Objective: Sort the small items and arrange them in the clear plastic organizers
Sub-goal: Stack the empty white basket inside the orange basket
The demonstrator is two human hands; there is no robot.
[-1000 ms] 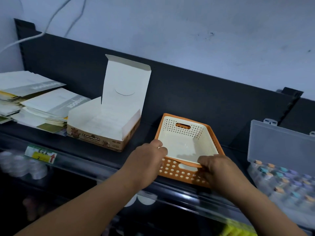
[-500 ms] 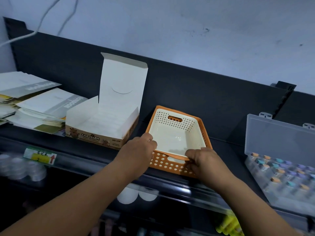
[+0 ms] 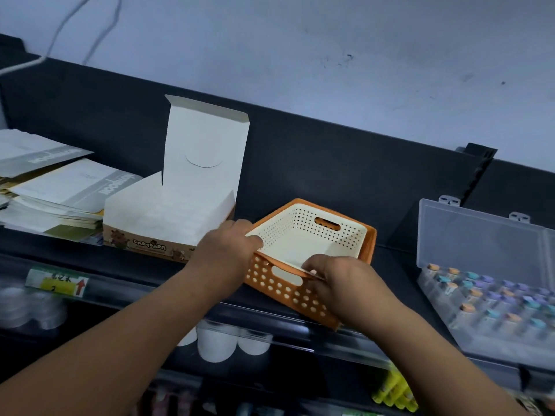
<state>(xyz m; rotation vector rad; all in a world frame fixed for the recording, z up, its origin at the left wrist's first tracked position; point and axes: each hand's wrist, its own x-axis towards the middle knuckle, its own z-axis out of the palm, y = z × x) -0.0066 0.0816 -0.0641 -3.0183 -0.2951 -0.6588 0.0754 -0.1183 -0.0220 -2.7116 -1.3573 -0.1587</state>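
A cream perforated basket sits nested inside an orange perforated basket on the dark shelf. My left hand grips the left front corner of the cream basket. My right hand pinches its front rim at the right. The cream basket's front edge is raised a little out of the orange one. Both baskets look empty. At the far right a clear plastic organizer lies with its lid open, holding several small pastel-capped items.
An open Capybara cardboard box with its flap up stands left of the baskets. Stacked booklets lie at the far left. A yellow price label hangs on the shelf's front edge. White round items sit below.
The view has shifted slightly. Both hands stay on the baskets, and the cream basket's front edge has lifted a little from the orange one.
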